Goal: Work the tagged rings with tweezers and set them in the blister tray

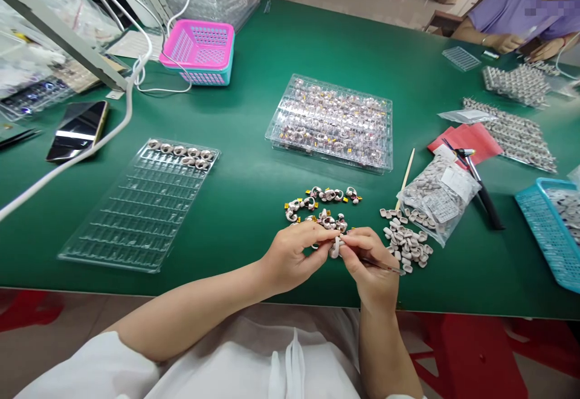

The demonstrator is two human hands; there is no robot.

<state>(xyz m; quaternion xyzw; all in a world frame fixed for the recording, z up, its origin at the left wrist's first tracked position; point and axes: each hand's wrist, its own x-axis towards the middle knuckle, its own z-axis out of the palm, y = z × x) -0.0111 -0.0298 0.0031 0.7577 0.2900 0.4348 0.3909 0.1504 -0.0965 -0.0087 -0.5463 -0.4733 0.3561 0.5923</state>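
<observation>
Ring-like piece (335, 248), small and pale, is pinched between two bare hands just above the near part of a green surface (244, 199). It looks light enough for fingertips alone, and stiff, probably a hard metal-like body that keeps its shape under a pinch. Its rounded outside may be smooth and a little slippery, and any fine finish could scratch, so the steadiest hold is likely on opposite edges of the band, with gentle pressure. Its exact material cannot be told.

The left hand (290, 257) comes in from the left, thumb and forefinger nearly together, gripping one side of the piece. The right hand (375, 266) meets it from the right, thumb and forefinger closed on the other side, its remaining fingers curled inward. A slim tool (390, 267) lies tucked in that same hand, its end sticking out to the right.

Just beyond the hands sit similar rings with yellow tabs (334, 195). Just beside the right hand is a loose heap of pale pieces (410, 245). Well to the left, a clear tray (122, 217) carries a few rings at its far end.
</observation>
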